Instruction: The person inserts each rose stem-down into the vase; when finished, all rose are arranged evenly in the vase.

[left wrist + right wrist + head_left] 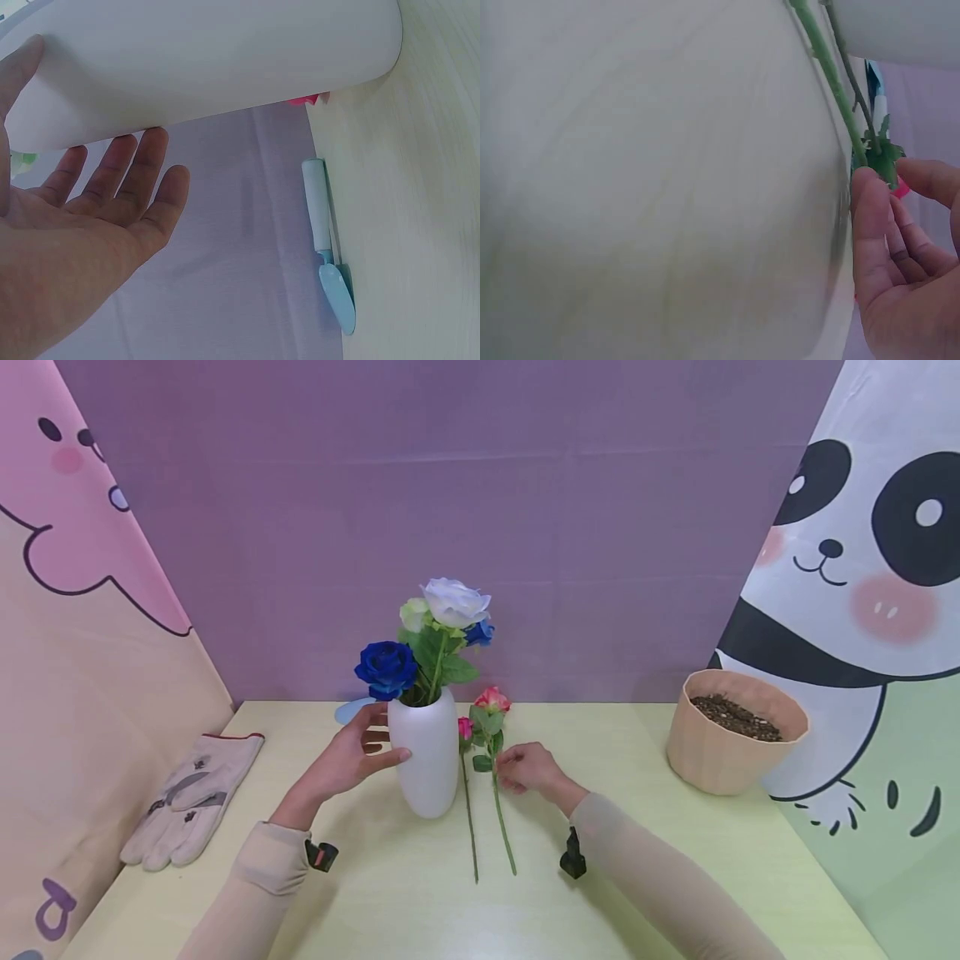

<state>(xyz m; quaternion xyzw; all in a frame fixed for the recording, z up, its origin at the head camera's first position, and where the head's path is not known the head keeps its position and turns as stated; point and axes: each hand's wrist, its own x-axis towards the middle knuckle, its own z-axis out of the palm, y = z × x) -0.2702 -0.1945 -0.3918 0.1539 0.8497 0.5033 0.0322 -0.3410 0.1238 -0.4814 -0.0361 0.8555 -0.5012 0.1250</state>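
Note:
A white vase [424, 760] stands upright, holding blue, white and pale green flowers [442, 647]. My left hand [352, 756] is at its left side, thumb on the front and several fingertips against the edge; in the left wrist view the index finger stands off the vase [225, 52]. Right of the vase, a pink-red rose [492, 699] and a pink rosebud [465, 728] lie with stems toward me. My right hand [531, 767] is at the rose's stem; in the right wrist view the index fingertip is right at the green stem [829, 67], with a gap before the thumb.
White gloves [193, 802] lie at the table's left edge. A light blue trowel [322, 240] lies behind the vase, by the purple backdrop [570, 527]. At the right stands a peach pot [712, 743] with dark soil [735, 717].

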